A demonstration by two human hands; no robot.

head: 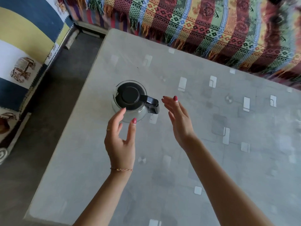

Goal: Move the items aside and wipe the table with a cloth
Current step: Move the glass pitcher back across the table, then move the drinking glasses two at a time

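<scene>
Your left hand (119,144) and right hand (178,119) hover spread and empty on either side of the jug (132,101), which stands near the surface's (211,160) far-left corner. Its glass body looks slick: grab only the lid and it may come off; nudge the handle (152,105) and the jug could tip.

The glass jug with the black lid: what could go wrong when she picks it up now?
1. The clear glass jug with the black lid may slip: the open left hand approaches its smooth glass wall, not the black handle.
2. The open right hand could knock the handle and tip the jug.
3. The jug stands towards the left edge of the grey patterned table; a push could send it off.
</scene>
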